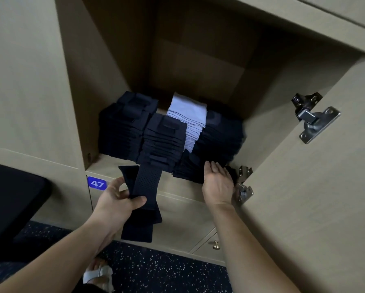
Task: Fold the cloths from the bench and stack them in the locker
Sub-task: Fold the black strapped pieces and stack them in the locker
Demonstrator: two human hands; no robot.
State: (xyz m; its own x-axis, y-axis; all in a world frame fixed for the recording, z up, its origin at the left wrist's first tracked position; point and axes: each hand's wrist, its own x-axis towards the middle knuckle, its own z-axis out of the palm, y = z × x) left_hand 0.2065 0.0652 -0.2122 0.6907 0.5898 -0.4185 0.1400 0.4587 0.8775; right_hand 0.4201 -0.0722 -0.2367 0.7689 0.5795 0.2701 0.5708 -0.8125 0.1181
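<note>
Left hand (113,201) grips a folded navy cloth (146,182) of perforated mesh, just outside the beige laminate locker (92,92). Right hand (217,182) lies flat, fingers straight, against a low dark stack (188,168) — far edge lost in shadow.

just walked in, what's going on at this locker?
A person is stacking folded cloths in the open locker. The left hand grips a folded dark cloth just in front of the shelf, not yet placed. The right hand is open, its fingers against the low dark stack at the front right. Taller dark stacks and a light blue stack already fill the shelf behind.
</note>
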